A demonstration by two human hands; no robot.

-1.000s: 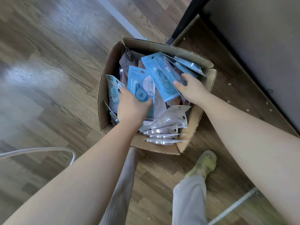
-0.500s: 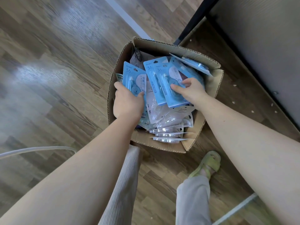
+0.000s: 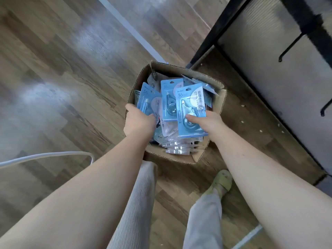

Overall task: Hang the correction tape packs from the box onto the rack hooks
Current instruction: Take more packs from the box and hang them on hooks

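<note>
Both arms are down in the open brown cardboard box point(image 3: 218, 103) on the wood-plank floor point(image 3: 59, 90), and it is packed with correction tape packs. The right hand point(image 3: 206, 123) has its thumb point(image 3: 191, 118) pressed onto the clear blister of a light blue carded correction tape pack marked 36 point(image 3: 191, 109), the other fingers tucked out of sight behind the card, so that is a pinch on the card's lower part, pack upright and facing up to the camera. Just behind it and partly overlapped stands a second blue pack point(image 3: 169, 101), its hang hole at the top; whether the right hand holds that one too is hard to tell from here.

Over on the left side of the box, the left hand point(image 3: 139, 123) is curled around the lower end of a third blue pack point(image 3: 149, 101), tilted a little to the left, knuckles up against the box's left wall.

Under the hands, a heap of white and clear packs point(image 3: 179, 148) lies stacked flat at the near edge of the box, with more blue cards poking out at the far corner.

To the right, the black metal rack frame point(image 3: 212, 33) rises beside the box, and two bare black hooks point(image 3: 291, 49) jut out from its grey back panel. A white cable point(image 3: 48, 156) loops across the floor on the left. Light ribbed trousers point(image 3: 136, 203) and a green slipper point(image 3: 221, 182) sit at the bottom.
</note>
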